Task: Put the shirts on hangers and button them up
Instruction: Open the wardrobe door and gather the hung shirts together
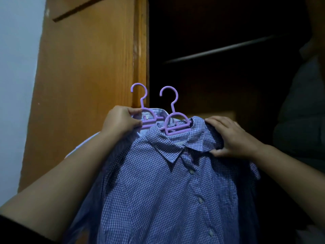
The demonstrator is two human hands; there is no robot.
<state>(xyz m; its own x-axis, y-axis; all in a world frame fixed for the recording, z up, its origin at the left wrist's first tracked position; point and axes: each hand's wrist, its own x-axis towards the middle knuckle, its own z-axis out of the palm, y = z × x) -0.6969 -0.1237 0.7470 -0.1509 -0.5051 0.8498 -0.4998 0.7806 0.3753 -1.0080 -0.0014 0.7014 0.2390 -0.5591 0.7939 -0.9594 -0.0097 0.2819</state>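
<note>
A blue-and-white checked shirt (158, 187) hangs buttoned on a purple hanger (175, 120), held up in front of an open wardrobe. Behind it and to the left is a pale blue shirt (153, 112) on a second purple hanger (142, 101), mostly hidden. My left hand (121, 118) grips the second hanger at its neck together with the pale shirt's collar. My right hand (232, 138) pinches the checked shirt's right shoulder beside the collar.
An orange wooden wardrobe door (88, 76) stands open at the left, next to a pale wall (15, 67). The dark wardrobe interior holds a horizontal clothes rail (228, 47). Dark garments (302, 111) hang at the right edge.
</note>
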